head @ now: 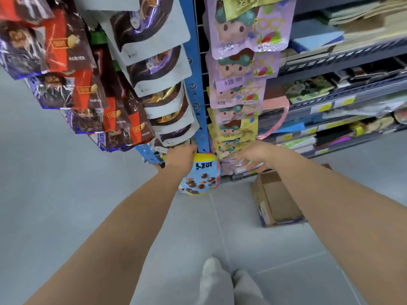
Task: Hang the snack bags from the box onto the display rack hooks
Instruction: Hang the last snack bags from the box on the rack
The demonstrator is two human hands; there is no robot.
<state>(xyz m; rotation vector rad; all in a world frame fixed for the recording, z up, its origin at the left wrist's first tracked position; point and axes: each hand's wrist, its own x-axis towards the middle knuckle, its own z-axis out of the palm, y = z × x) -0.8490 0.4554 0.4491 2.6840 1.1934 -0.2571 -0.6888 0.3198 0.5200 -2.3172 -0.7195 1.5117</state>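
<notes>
The left hand (181, 159) grips the upper edge of the round-looking blue and yellow plastic snack bag (200, 178), fingers curled around it, so the bag hangs under the hand. Just above this grip stands the blue metal upright (195, 84) of the display rack. To the right of the grip, the right hand (253, 155) has its fingers spread loosely at the pale yellow and purple hanging packets (233, 133); contact is blurred. Lower right lies the open brown cardboard box (278, 200) on the grey floor.
</notes>
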